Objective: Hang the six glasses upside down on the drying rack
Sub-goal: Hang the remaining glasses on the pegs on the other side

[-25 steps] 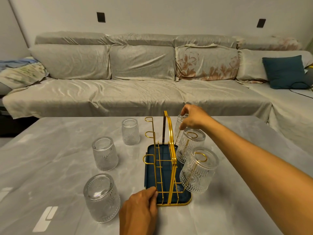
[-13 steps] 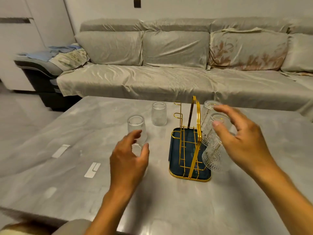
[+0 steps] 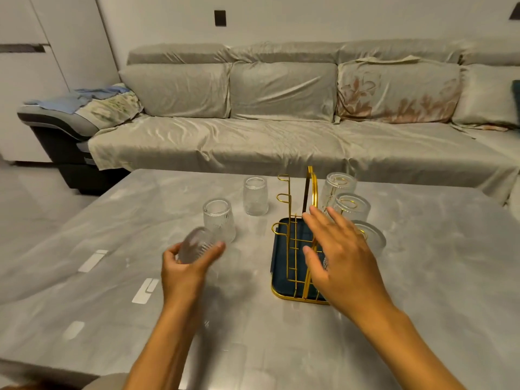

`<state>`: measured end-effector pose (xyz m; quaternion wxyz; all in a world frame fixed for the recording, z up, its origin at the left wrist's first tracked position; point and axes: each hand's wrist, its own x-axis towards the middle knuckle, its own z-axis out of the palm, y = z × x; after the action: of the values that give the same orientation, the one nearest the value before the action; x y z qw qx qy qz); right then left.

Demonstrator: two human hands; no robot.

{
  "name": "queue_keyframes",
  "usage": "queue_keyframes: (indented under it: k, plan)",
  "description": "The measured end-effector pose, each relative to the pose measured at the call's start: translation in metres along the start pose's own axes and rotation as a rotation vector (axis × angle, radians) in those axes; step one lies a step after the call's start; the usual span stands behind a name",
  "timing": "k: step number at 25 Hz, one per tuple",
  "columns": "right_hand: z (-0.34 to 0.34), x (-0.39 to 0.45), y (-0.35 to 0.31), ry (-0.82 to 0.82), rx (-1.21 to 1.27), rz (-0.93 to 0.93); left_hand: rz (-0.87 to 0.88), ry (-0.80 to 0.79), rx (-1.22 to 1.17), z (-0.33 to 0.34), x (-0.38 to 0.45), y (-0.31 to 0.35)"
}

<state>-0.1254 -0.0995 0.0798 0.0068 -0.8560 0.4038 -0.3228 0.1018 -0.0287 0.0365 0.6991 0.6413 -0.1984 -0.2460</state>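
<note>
The left hand (image 3: 184, 267) grips a ribbed clear glass (image 3: 194, 248), blurred and tilted, lifted above the grey marbled tabletop (image 3: 422, 277); half a second ago that hand was only reaching with parted fingers. The right hand (image 3: 342, 258) hovers spread and empty over the gold wire drying rack (image 3: 295, 243) on its dark blue tray (image 3: 277, 266), lower than before. Three ribbed glasses hang upside down on the rack's right pegs: far (image 3: 339, 188), middle (image 3: 351, 206), near (image 3: 371, 239). The left pegs are bare. Two glasses stand upside down on the tabletop, one near the left hand (image 3: 219, 222), one farther back (image 3: 255, 196). Wide clear tabletop lies left and front.
</note>
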Motion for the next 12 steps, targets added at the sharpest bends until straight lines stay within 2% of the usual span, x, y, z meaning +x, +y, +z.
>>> queue_keyframes:
  k: [2, 4, 8, 12]
  plan:
    - [0.000, 0.001, 0.001, -0.008, -0.024, -0.011, 0.025, -0.097, -0.282, -0.002, 0.003, 0.027]
    - [-0.001, 0.003, 0.001, -0.018, -0.037, -0.019, 0.144, -0.250, -0.381, 0.003, 0.005, 0.055]
    - [-0.004, 0.002, 0.002, -0.038, -0.052, -0.026, 0.341, -0.433, -0.322, 0.038, -0.006, 0.072]
    - [-0.006, 0.002, 0.001, -0.060, -0.055, -0.038, 0.371, -0.530, -0.150, 0.060, -0.016, 0.056]
